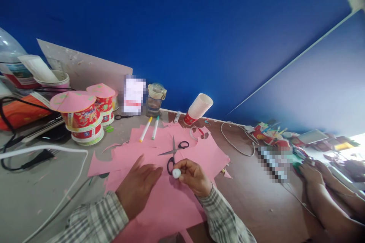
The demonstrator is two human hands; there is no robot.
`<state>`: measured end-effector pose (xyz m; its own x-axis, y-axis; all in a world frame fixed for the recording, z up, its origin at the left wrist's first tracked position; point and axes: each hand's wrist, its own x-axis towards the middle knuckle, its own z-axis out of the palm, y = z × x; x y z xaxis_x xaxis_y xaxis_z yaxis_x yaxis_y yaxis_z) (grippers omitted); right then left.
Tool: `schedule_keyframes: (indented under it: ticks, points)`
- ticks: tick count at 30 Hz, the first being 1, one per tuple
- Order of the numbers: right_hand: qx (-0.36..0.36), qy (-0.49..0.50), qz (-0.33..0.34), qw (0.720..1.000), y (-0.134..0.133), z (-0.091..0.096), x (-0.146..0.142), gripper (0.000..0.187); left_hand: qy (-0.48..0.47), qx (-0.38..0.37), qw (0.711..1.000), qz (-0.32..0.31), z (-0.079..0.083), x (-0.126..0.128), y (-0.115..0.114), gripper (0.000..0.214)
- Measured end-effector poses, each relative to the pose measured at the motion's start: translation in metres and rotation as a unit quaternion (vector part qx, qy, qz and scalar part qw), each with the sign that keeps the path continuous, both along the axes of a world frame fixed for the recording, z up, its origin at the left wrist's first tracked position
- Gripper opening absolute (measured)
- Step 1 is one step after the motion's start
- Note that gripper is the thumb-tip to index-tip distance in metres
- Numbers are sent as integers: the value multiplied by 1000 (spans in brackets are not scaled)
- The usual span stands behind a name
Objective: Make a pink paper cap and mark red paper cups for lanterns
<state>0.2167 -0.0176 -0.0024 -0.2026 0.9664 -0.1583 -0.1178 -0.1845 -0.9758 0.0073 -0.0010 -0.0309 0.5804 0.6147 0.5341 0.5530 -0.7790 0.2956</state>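
Note:
Pink paper sheets [168,212] overlap across the table, some with ragged cut edges. My left hand [138,186] lies flat on them, fingers stretched out and holding nothing. A small white round thing [176,173], seen end-on, is pinched between the thumb and fingers of my right hand [194,176]. Its exact kind does not show. Just beyond that hand, scissors [173,152] with black handles rest on the paper, blades apart. A yellow-capped marker [145,129] and a green-capped marker [155,127] lie farther back.
Red paper bowls with pink cone tops [74,102] are stacked at the left. Along the blue wall stand a lidded bottle [155,100] and leaning stacked paper cups [199,106]. A white cable [82,167] crosses the left side. Another person's hands [312,171] are at the right.

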Motion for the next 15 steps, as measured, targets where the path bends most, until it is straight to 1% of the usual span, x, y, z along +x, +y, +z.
schedule_keyframes:
  ticks: [3,6,8,11,15]
  points:
    - [20,-28,-25,999,2,-7,-5,23,6,-23,1000,-4,5,-1,1,38]
    - [53,-79,-58,994,2,-10,-7,18,18,-43,998,41,9,-2,2,41]
    - [83,-124,-83,985,3,-12,-8,19,30,-57,996,56,9,-2,1,46]
    - [135,-198,-117,964,5,-12,-6,22,48,-76,994,62,10,-3,1,52]
    - [201,-283,-145,927,9,-13,-2,21,68,-109,989,77,11,-3,-1,59]
